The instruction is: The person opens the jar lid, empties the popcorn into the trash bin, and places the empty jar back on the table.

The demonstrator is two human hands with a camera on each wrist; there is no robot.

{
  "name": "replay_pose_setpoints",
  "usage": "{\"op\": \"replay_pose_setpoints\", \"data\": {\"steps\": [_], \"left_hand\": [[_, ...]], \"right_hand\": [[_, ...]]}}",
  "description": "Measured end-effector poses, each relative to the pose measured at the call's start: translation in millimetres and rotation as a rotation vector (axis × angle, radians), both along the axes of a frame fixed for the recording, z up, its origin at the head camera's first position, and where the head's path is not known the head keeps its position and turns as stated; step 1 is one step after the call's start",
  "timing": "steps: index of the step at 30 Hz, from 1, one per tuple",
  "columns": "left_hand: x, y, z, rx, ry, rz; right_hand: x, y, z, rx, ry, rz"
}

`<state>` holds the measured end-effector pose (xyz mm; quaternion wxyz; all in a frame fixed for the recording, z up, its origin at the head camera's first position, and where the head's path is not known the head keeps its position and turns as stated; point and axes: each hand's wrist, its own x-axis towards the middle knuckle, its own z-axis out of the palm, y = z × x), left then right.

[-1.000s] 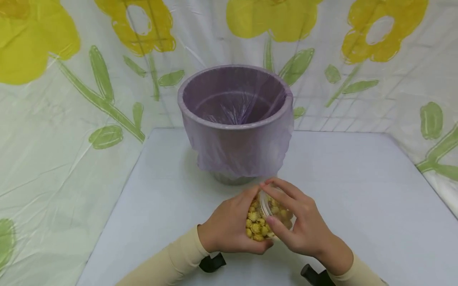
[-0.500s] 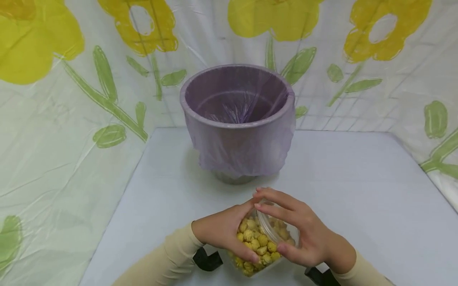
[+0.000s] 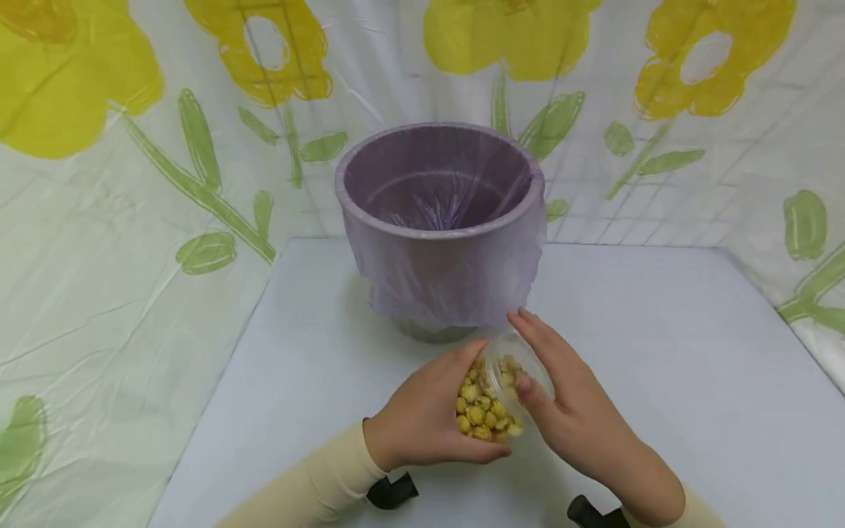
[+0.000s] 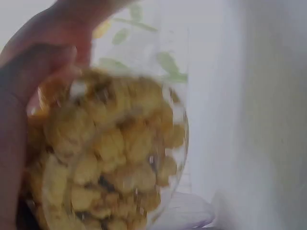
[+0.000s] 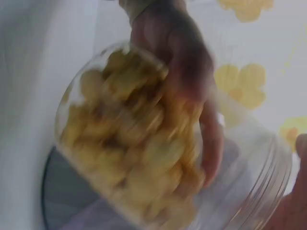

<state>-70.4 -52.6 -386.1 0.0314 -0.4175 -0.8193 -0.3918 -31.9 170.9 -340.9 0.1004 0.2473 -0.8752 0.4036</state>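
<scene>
A clear plastic jar of yellow popcorn (image 3: 485, 412) is tilted on its side just in front of the bin. My left hand (image 3: 422, 414) grips it round the body, thumb and fingers on opposite sides. At the other end is the round, transparent lid end (image 3: 505, 359). There my right hand (image 3: 574, 400) lies with fingers fairly straight, its thumb over the edge. In the right wrist view, ridged rings run round the jar's clear end (image 5: 261, 179), close to my right fingers (image 5: 300, 191). Firm contact there is hard to tell. Blur softens the popcorn (image 4: 115, 158) in the left wrist view.
A purple bin (image 3: 439, 235), lined with a thin plastic bag, stands behind the hands on the white table (image 3: 660, 352). A flower-printed sheet (image 3: 422, 95) hangs around the back and sides. Black straps (image 3: 392, 491) show at both wrists.
The jar was lowered toward me and tipped, then lifted back near the bin. My right hand has turned on the lid end; its fingers now point forward instead of across the jar.
</scene>
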Motion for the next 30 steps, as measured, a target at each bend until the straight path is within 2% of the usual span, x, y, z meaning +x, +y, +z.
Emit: {"op": "replay_pose_setpoints", "data": {"steps": [1,3,5,8,11,14,17,19,22,25,30], "left_hand": [[0.7,1.7,-2.1,-0.030,0.101,0.035],[1.8,4.9,-6.3,-0.081,0.281,0.095],[2.9,7.7,-10.1,-0.114,0.403,0.135],[4.1,10.3,-14.6,-0.126,0.459,0.160],[5.0,10.5,-16.7,-0.122,0.435,0.163],[5.7,8.6,-15.8,-0.120,0.326,0.135],[5.9,5.0,-13.4,-0.111,0.143,0.082],[5.2,2.1,-11.9,-0.095,0.017,0.039],[2.9,-2.1,-9.9,-0.054,-0.135,-0.030],[-0.5,-4.7,-7.2,0.014,-0.290,-0.127],[-8.3,-11.5,-6.0,0.108,-0.615,-0.335]], "right_hand": [[1.7,-3.8,1.0,0.033,-0.057,-0.044],[3.5,-11.6,1.1,0.100,-0.115,-0.097],[3.8,-18.0,-1.1,0.148,-0.131,-0.121],[1.8,-23.8,-6.7,0.163,-0.106,-0.132],[-1.2,-24.7,-12.3,0.135,-0.063,-0.132],[-3.5,-23.5,-16.8,0.098,0.006,-0.113],[-5.3,-22.0,-19.8,0.047,0.112,-0.065],[-6.6,-21.0,-20.8,0.000,0.187,-0.010],[-9.5,-19.2,-20.6,-0.071,0.282,0.092],[-12.5,-17.7,-19.6,-0.123,0.361,0.205],[-16.6,-17.5,-14.9,-0.187,0.478,0.410]]}}
